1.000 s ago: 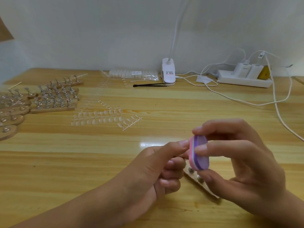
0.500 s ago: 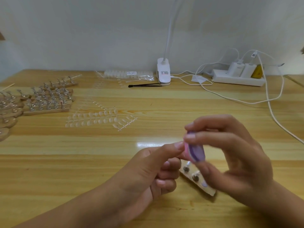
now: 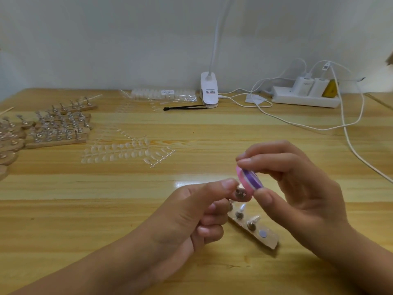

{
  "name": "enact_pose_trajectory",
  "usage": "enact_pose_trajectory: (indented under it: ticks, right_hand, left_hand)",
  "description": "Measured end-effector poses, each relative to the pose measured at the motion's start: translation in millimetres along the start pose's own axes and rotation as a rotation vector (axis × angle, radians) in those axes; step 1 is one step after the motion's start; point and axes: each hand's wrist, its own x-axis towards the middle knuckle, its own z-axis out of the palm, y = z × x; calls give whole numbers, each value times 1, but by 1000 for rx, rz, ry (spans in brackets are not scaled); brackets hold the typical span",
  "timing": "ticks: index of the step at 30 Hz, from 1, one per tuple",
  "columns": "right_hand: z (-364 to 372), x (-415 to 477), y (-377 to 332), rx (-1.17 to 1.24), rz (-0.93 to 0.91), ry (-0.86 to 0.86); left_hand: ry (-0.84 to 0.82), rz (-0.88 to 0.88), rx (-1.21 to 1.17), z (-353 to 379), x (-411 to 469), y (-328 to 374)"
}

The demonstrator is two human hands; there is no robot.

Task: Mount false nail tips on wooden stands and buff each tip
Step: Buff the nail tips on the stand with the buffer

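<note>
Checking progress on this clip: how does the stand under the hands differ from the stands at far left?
The near stand lies alone and angled, one round spot bare; the left stands sit grouped side by side, crowded with pegs. Both are wooden strips carrying metal pegs.

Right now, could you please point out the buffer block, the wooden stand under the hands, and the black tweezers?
buffer block [image 3: 252, 177], head view, purple band.
wooden stand [image 3: 272, 240], head view, bare near end.
black tweezers [image 3: 185, 107], head view, mid-length.

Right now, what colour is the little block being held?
Pink and purple layers on the block, clearest in the head view.
</note>
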Motion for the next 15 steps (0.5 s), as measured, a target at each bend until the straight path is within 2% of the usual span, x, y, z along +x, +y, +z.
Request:
enact_pose_trajectory:
  ticks: [4,8,12,15]
  right_hand:
    - [1,1,-5,94,49,-11]
    - [0,1,-5,198,257,-16]
    - [3,-2,-9,254,195,57]
    - [4,-2,-7,259,300,23]
  left_hand:
    - [-19,24,36,-1,0,0]
    - [-7,31,81,-3,1,-2]
    - [-32,56,107,-1,0,-2]
    - [-43,78,159,1,-1,-3]
